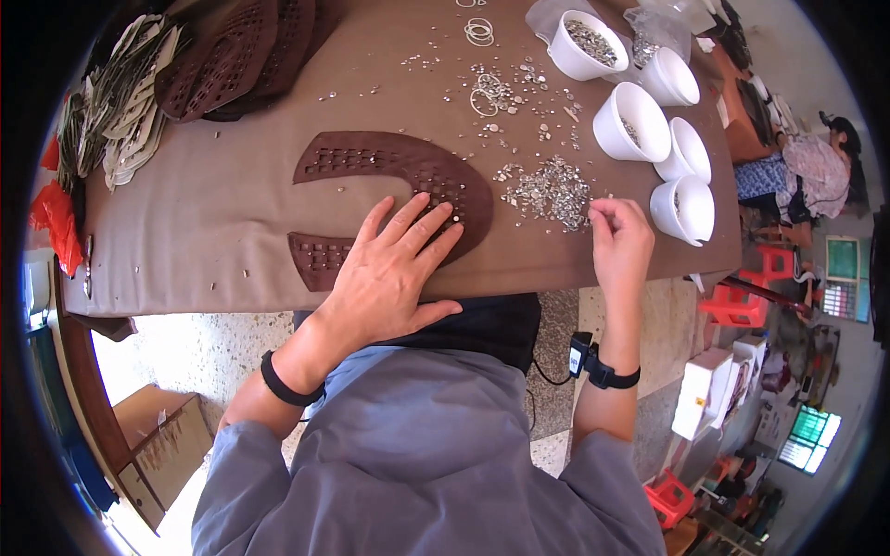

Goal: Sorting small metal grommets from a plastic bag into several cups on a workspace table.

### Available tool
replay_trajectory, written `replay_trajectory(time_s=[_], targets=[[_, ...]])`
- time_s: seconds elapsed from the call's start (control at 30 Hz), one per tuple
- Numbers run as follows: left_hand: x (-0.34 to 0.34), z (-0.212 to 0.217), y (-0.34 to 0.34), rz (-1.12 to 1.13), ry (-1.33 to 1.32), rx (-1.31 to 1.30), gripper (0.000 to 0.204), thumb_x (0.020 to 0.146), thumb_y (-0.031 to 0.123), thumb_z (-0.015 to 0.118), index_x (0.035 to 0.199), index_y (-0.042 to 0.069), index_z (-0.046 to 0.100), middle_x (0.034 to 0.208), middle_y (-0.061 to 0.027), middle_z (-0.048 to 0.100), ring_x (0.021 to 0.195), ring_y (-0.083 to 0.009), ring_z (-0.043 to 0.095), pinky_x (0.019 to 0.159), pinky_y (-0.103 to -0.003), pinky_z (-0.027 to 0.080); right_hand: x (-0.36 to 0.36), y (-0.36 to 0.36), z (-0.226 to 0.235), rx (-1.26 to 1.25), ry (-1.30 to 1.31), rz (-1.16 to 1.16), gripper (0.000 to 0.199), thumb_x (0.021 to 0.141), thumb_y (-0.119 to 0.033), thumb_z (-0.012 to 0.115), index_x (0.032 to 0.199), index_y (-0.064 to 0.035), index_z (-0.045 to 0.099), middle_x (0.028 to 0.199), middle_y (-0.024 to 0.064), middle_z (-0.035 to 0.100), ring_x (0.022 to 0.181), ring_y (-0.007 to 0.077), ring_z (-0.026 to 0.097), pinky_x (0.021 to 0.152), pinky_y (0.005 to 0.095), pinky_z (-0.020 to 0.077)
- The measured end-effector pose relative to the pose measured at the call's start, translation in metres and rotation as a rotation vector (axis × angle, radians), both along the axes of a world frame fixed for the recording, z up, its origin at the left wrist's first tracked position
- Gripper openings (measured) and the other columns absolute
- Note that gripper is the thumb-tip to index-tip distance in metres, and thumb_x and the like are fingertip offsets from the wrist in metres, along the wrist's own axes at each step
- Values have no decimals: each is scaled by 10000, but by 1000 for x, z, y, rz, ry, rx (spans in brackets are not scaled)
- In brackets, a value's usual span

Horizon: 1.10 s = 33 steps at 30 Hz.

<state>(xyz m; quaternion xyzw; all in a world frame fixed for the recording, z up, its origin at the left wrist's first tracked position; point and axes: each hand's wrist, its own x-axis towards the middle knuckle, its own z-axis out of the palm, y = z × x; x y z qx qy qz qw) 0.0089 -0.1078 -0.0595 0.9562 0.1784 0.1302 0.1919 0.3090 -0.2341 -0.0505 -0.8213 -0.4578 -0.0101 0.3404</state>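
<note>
A U-shaped dark brown perforated piece [371, 153], like a shoe upper, lies on the brown-covered table. Its rows of small square cut-outs run along both arms and round the bend. My left hand [394, 255] rests flat over its middle, fingers spread, hiding part of it. A small shiny stone [455, 219] shows near the fingertips. To the right is a heap of small silvery stones or studs [552, 193]. At the heap's right edge my right hand [623, 236] has thumb and fingers pinched together; anything between them is too small to make out.
White cups [630, 121], some holding small shiny pieces, stand at the right edge. Loose stones and rubber bands [478, 31] are scattered at the back. More brown perforated pieces [222, 60] and a stack of pale cut pieces [144, 102] lie at far left. Another person [816, 171] sits at right.
</note>
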Motion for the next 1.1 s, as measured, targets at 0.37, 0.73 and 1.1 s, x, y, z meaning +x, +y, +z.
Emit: replay_trajectory(time_s=[0.37, 0.73, 1.1], targets=[[27, -5, 9, -3, -24, 13, 826, 847, 510, 768, 1526, 116, 510, 1634, -189, 377, 1534, -396, 318, 1267, -543, 255, 35, 26, -4, -126, 29, -64, 79, 894, -43, 743, 969, -18, 749, 926, 127, 716, 806, 281, 703, 757, 386, 550], [29, -8, 7, 39, -43, 35, 781, 873, 516, 744, 1508, 113, 531, 1612, -179, 416, 1526, -366, 344, 1271, -530, 252, 39, 75, -2, -231, -188, -67, 87, 903, -148, 748, 947, -77, 770, 952, 139, 745, 875, 345, 718, 795, 456, 563], [20, -21, 4, 40, -278, 31, 525, 826, 382, 826, 1172, 2, 720, 1362, -167, 649, 1351, -360, 554, 1165, -514, 423, 44, 88, -13, -250, -136, -169, 80, 871, -187, 794, 900, -113, 803, 838, 113, 767, 817, 333, 736, 763, 444, 570]])
